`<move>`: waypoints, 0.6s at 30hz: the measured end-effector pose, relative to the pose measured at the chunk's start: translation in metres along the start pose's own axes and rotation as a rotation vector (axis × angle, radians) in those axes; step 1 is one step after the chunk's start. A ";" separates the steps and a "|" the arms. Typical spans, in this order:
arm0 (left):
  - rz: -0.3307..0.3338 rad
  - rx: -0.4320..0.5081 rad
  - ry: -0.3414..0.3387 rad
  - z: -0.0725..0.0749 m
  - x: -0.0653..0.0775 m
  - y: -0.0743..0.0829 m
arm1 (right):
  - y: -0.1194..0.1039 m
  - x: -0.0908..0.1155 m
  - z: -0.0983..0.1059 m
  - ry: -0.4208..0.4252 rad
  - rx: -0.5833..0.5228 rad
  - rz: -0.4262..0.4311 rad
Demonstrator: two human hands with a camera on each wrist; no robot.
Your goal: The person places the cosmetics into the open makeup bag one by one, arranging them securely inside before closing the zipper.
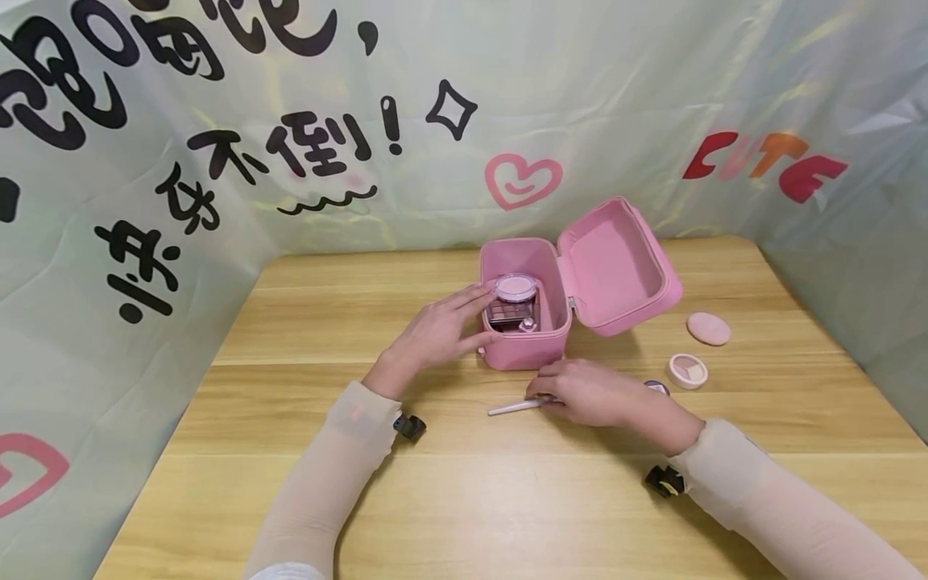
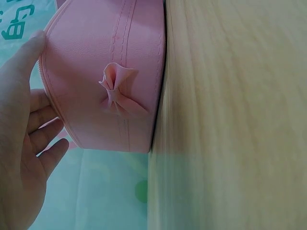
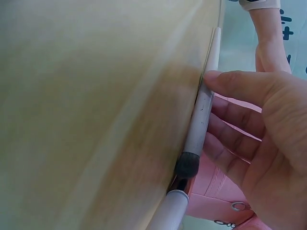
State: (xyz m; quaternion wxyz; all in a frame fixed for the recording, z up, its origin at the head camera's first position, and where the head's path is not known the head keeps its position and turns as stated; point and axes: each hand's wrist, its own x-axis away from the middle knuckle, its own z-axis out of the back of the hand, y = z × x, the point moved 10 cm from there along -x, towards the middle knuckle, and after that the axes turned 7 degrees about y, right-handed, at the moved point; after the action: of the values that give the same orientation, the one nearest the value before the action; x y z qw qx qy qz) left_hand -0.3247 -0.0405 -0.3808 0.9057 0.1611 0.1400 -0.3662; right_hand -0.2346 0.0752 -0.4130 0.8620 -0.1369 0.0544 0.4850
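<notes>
A pink makeup case (image 1: 524,352) stands on the table with its lid (image 1: 612,270) swung to the right. Inside, a round compact (image 1: 515,287) sits above a dark-framed palette (image 1: 511,312). My left hand (image 1: 438,332) rests against the case's left rim with relaxed fingers; in the left wrist view a bow (image 2: 113,88) decorates the case's side. In front of the case, my right hand (image 1: 587,392) pinches a white-handled makeup brush (image 3: 204,108) low over the table, thumb on one side and fingers on the other. Dark bristles show at its end.
A second white cylinder (image 3: 169,211) lies beyond the bristles; its kind is unclear. To the right are a pink oval puff (image 1: 708,329), a round three-shade compact (image 1: 687,370) and a dark-rimmed item (image 1: 656,387) partly behind my right wrist. A printed cloth (image 1: 616,105) hangs behind the table.
</notes>
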 end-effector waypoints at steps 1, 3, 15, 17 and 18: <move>-0.001 0.000 0.004 0.000 0.000 0.000 | 0.000 0.000 -0.001 -0.001 0.005 0.002; -0.001 0.001 0.006 0.000 -0.001 0.000 | -0.001 0.000 -0.001 -0.001 0.012 0.006; 0.003 0.004 0.001 -0.001 -0.001 0.001 | -0.006 -0.001 0.014 0.073 0.051 0.038; 0.004 0.003 -0.003 -0.001 -0.001 0.001 | -0.008 -0.002 0.021 0.094 0.057 0.044; 0.005 0.003 -0.004 -0.001 -0.001 0.000 | -0.008 -0.003 0.025 0.106 0.059 0.047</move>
State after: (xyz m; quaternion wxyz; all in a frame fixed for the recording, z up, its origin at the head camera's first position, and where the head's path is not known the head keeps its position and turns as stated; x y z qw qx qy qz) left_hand -0.3251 -0.0394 -0.3814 0.9066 0.1620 0.1372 -0.3646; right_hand -0.2298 0.0762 -0.3868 0.8501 -0.1356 0.1177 0.4951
